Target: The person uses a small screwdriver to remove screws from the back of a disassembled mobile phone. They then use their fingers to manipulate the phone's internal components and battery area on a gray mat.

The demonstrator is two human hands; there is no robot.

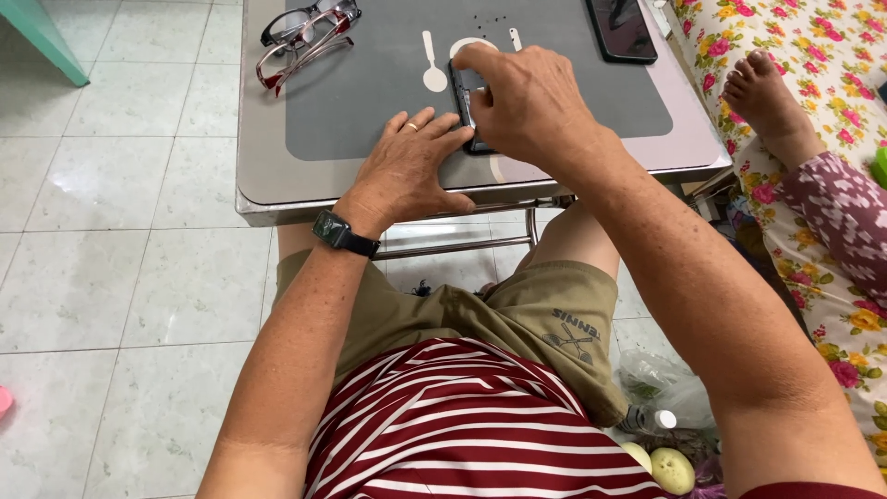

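A small dark phone-like device [463, 102] lies on the grey mat [370, 102] of a small metal table. My left hand [407, 171], with a ring and a black wristwatch, rests flat on the mat, its fingertips touching the device's left edge. Over the device arches my right hand [527, 102], fingers curled down onto its top and right side. Most of the device is hidden beneath the two hands. Whether either hand truly grips it is unclear.
Two pairs of glasses [305, 32] lie at the mat's far left and a black phone [621, 28] at its far right. Another person's bare foot [762, 97] rests on a floral bedspread [832, 55] at right. Bags and round fruit [673, 469] sit on the floor.
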